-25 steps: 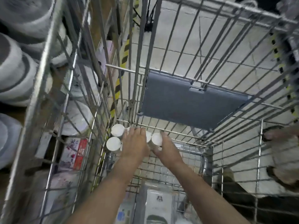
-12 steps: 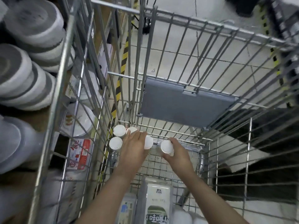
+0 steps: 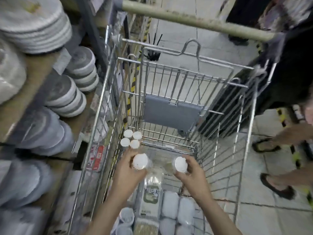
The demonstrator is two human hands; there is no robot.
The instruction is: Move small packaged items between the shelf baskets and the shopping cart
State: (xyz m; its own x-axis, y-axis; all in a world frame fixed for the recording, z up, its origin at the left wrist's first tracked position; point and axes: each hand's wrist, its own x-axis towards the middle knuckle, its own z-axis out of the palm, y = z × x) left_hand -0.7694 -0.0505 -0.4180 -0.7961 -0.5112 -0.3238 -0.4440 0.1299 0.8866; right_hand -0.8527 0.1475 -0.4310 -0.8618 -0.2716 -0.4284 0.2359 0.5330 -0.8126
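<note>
Head view: our left hand [image 3: 126, 172] and right hand [image 3: 191, 173] each curl round a white-lidded cup [image 3: 140, 161], [image 3: 180, 164] over the shopping cart [image 3: 94, 141]. We judge them light, thin-walled, crushable, best held by the sides. Four more cups [image 3: 131, 139] stand in the cart's far corner, beside shelves [image 3: 33, 85] of stacked bowls

Left hand [image 3: 126, 168], right hand [image 3: 191, 172] both gripping.

Your open way in is straight down through the top of the silver wire shopping cart [image 3: 218, 133]. Four white-capped bottles [image 3: 131, 139] crowd its far-left corner, the grey plastic seat flap [image 3: 171, 114] blocks the far end, and white packages [image 3: 177, 211] fill the near floor.
</note>
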